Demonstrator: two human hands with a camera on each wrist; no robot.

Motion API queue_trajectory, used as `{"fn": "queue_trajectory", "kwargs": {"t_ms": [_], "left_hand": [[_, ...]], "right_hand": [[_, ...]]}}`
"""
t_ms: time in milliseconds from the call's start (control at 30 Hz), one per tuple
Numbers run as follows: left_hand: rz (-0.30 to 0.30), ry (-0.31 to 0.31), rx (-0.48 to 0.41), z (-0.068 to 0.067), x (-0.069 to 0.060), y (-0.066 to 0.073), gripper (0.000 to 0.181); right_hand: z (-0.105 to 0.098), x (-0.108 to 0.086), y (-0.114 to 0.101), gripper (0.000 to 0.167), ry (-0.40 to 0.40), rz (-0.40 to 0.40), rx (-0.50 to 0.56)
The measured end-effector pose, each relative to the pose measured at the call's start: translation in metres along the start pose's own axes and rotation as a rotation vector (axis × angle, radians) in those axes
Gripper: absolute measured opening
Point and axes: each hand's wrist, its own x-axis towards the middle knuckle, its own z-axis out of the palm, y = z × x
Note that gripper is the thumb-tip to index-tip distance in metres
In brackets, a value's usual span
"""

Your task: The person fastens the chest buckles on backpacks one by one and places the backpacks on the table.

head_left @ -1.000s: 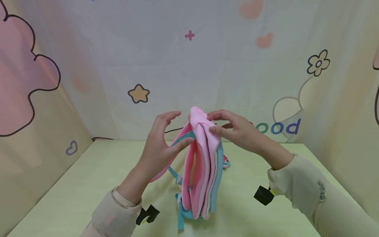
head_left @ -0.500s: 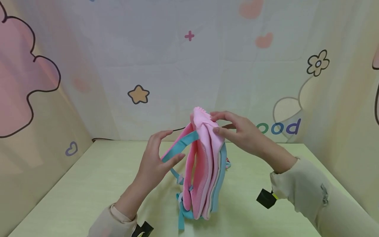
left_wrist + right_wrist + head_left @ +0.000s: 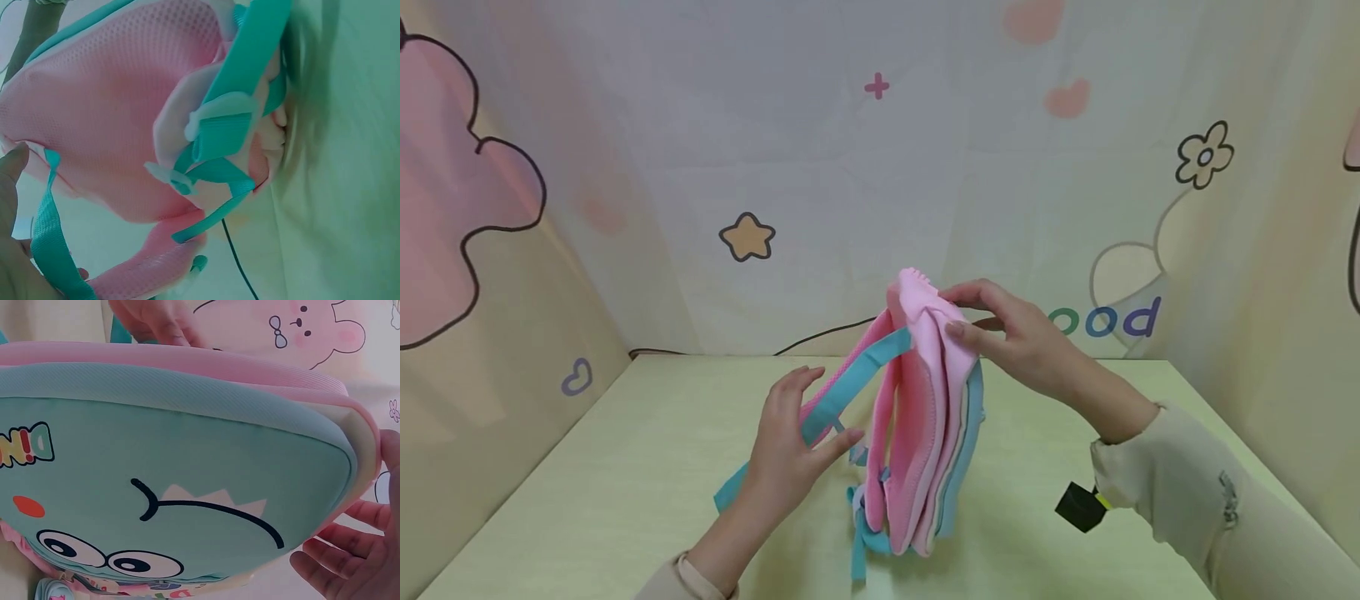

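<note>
A child's pink and teal backpack (image 3: 917,433) stands on edge on the table, its side seams turned toward me. In the right wrist view its teal front (image 3: 206,450) carries a cartoon face with two eyes. My right hand (image 3: 1018,337) holds the upper end of the bag between thumb and fingers. At the left, my left hand (image 3: 790,442) has its thumb and fingers spread apart, with a teal shoulder strap (image 3: 853,379) running between them. The left wrist view shows that webbing (image 3: 50,231) crossing the hand, and the mesh back panel (image 3: 119,112).
A pale green table (image 3: 587,467) lies beneath the bag. Teal strap ends and a white buckle (image 3: 222,112) hang at the bag's lower part. Printed curtains (image 3: 820,167) enclose the back and sides. A thin dark cord (image 3: 655,352) runs along the rear edge.
My left hand has moved down and left along the strap, away from the bag's top. More of the teal webbing shows. The bag's top and my right hand have shifted slightly right.
</note>
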Motion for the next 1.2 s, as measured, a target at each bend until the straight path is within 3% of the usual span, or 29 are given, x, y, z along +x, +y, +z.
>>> {"fn": "queue_trajectory", "kwargs": {"t_ms": [233, 400, 767, 1067, 1200], "left_hand": [[0.013, 0.024, 0.012, 0.009, -0.01, -0.002, 0.082], [-0.011, 0.019, 0.017, 0.015, -0.015, -0.001, 0.082], [-0.091, -0.079, -0.05, 0.027, -0.026, 0.006, 0.087], [-0.045, -0.127, -0.081, 0.041, -0.034, 0.006, 0.086], [-0.052, -0.154, -0.088, 0.045, -0.036, 0.009, 0.089]], "right_hand": [[-0.001, -0.002, 0.003, 0.049, -0.003, -0.021, -0.005], [-0.002, -0.003, 0.004, 0.05, -0.005, -0.025, 0.014], [0.0, -0.004, 0.005, 0.05, -0.022, -0.004, 0.037], [-0.002, -0.005, 0.005, 0.05, -0.024, 0.009, 0.02], [-0.002, -0.004, 0.006, 0.049, -0.022, 0.01, 0.008]]}}
